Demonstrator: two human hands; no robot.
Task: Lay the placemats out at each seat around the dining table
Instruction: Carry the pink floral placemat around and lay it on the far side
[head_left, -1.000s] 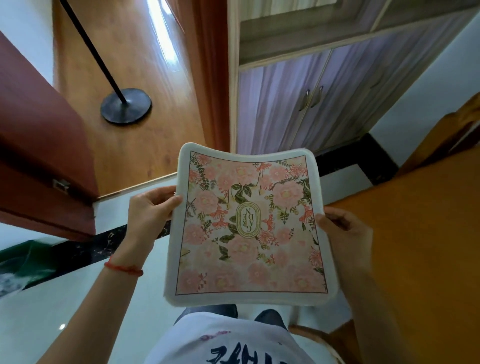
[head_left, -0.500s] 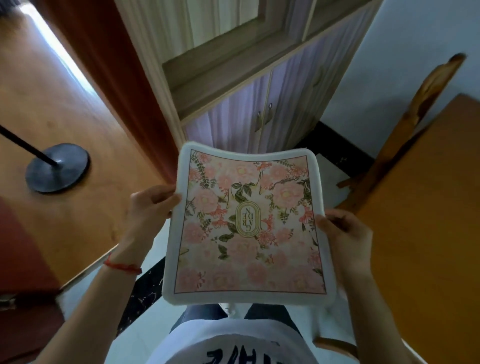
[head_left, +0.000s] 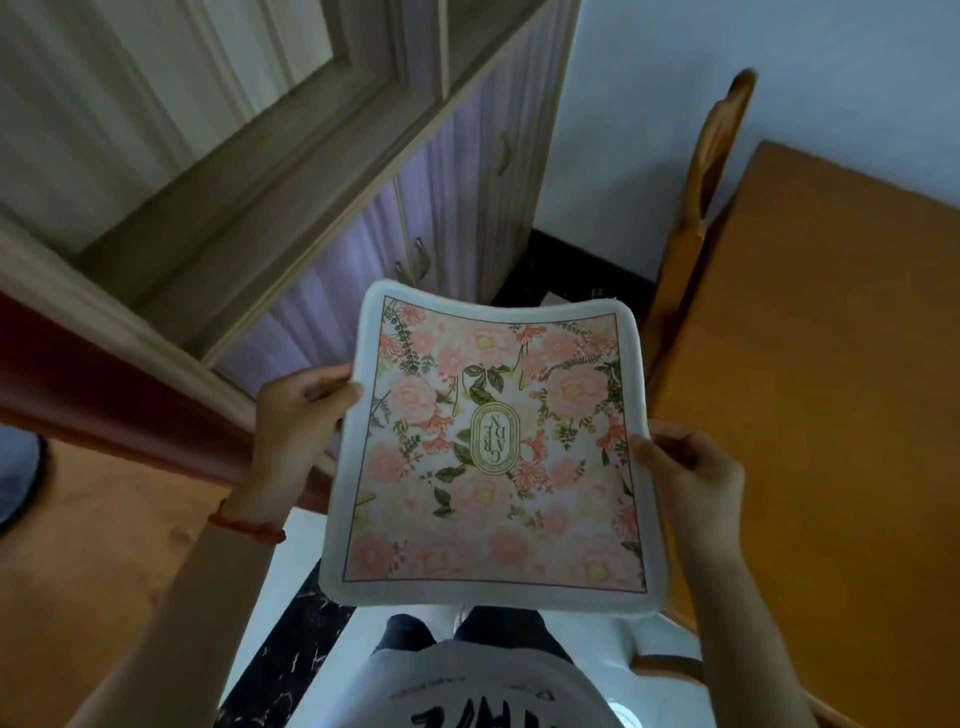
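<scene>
Still unplaced, the placemat (head_left: 493, 447) was pinched by both hands' fingers (head_left: 332, 382), needing carrying to the bench (head_left: 831, 389) at 3 o'clock.

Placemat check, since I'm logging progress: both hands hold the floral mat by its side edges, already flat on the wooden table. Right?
Not quite. The head view shows the left hand and right hand holding the floral mat by its side edges, but in the air beside the wooden table, not on it.

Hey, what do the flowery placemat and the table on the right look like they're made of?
The placemat looks like soft cloth, matte: it sags between the left hand and right hand, and its white border looks thick and padded. The table looks like orange-brown wood with a smooth, low-sheen finish; whether solid or veneer cannot be told.
</scene>
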